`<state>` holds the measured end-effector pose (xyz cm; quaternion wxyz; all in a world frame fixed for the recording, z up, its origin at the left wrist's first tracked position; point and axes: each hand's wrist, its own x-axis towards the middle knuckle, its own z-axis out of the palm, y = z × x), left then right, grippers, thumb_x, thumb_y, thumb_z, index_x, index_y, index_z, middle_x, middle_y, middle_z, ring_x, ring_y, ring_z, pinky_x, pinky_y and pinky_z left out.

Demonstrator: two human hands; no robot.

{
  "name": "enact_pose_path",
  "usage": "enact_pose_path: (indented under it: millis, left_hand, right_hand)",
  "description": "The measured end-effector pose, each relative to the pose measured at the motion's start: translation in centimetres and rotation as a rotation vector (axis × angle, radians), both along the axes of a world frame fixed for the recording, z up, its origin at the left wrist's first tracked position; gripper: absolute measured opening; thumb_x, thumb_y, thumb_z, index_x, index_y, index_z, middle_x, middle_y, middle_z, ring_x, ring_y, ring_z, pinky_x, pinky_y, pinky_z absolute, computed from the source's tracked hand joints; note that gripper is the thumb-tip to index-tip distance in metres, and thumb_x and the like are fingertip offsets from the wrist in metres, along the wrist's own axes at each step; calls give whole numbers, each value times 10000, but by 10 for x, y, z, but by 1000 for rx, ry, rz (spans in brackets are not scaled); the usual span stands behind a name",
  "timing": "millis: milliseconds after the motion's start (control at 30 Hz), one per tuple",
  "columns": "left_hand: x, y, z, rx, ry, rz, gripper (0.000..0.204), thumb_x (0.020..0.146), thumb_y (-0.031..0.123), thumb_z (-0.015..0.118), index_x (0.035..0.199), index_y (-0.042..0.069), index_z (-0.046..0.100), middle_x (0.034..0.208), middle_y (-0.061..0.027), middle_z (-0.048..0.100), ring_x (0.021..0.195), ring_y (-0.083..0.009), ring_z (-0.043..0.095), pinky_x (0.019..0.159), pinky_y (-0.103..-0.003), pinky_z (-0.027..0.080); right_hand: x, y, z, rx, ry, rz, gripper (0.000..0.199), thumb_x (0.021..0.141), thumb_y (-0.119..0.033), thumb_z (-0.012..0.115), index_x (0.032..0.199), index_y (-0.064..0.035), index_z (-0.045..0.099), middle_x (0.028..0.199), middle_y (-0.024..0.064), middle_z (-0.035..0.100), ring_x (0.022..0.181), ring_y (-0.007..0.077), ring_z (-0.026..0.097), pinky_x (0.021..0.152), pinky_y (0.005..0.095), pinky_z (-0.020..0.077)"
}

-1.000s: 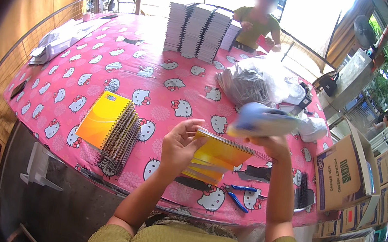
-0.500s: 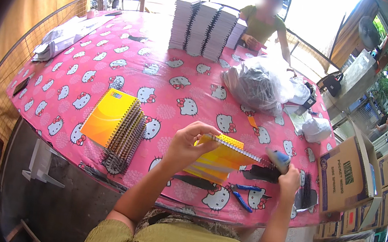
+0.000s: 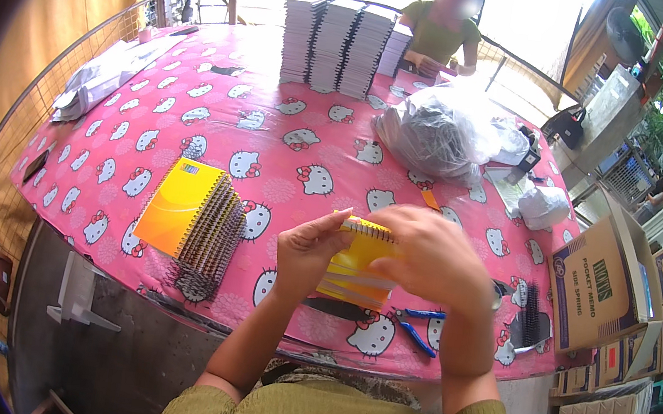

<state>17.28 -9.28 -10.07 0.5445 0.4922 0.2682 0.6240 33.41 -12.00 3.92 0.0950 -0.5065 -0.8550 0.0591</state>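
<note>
A yellow spiral notebook (image 3: 359, 266) stands tilted on the table in front of me, its wire spine uppermost. My left hand (image 3: 309, 248) pinches it by the left end of the spine. Over the right end of the spine is my right hand (image 3: 440, 259), bent and smeared by motion, so what its fingers do cannot be made out. Just below the notebook lie blue-handled pliers (image 3: 418, 332), unheld. Beside my left hand, farther left, rises a stack of yellow spiral notebooks (image 3: 181, 204). A small greyish thing (image 3: 498, 291) is partly hidden behind my right forearm.
Tall stacks of wire-bound pads (image 3: 332, 46) stand at the far side, near a seated person (image 3: 443, 29). A clear plastic bag (image 3: 433, 132) lies right of centre. Black coils (image 3: 531, 313) rest near the right edge, beside an open cardboard box (image 3: 602, 284). White sheets (image 3: 102, 76) lie far left.
My right hand has let go of the grey-and-blue handled tool and moved left onto the notebook's spine. My left hand still grips the notebook, which now sits slightly more to the left.
</note>
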Motion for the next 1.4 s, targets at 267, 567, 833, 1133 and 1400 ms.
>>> enact_pose_path:
  millis: [267,567,833,1133,1400]
  left_hand:
    - [-8,-5,5,2,-72,-59,243,820,-40,699,1060,-13,665,992,-78,684,911,-121,640,823,-247,527]
    - [-3,-21,62,657,204,316,209,739,-59,757,872,-2,607,937,-141,677,877,-236,669,763,-330,562]
    - [13,-44,2,654,517,296,176,687,-50,783,805,18,672,843,-117,707,773,-205,675,666,-299,539]
    - [21,-51,7,601,457,330,234,674,-93,740,874,15,683,878,-112,714,770,-228,677,681,-312,543]
    - [3,-50,26,744,477,345,169,754,-53,738,816,19,598,837,-98,701,786,-188,673,672,-293,540]
  right_hand:
    - [17,-47,-7,439,376,-70,493,728,-264,768,1107,8,609,1104,142,634,1033,322,609,923,423,475]
    - [105,-122,-169,17,210,-378,813,737,-432,758,1334,15,434,1386,201,412,1240,375,429,1033,447,353]
    - [78,-126,-151,3,701,-536,404,799,-180,674,1155,-17,574,1089,183,564,1002,338,548,862,409,454]
    - [30,-118,-100,180,590,-288,411,830,-237,676,1158,-12,576,1075,163,574,995,308,549,878,426,442]
    - [31,-113,-119,-823,1544,-269,378,982,-293,512,1129,46,592,1010,90,657,844,154,607,784,309,479]
